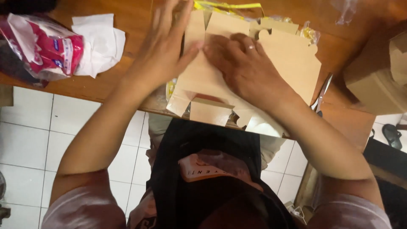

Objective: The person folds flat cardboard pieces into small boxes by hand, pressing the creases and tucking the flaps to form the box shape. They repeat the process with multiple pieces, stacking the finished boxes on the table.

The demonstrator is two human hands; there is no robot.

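Both hands, left hand (pixel 167 51) and right hand (pixel 241 63), press spread flat on the flat brown die-cut cardboard box blank (pixel 292 59); keep palm pressure even along the crease.

We see warm, dim-ish indoor light; left hand (pixel 169 46) motion-blurred, soft focus overall, dark shadow on near torso, mild glare on floor tiles (pixel 25 127) at left.

Flat brown cardboard box blank (pixel 292 63), table edge.
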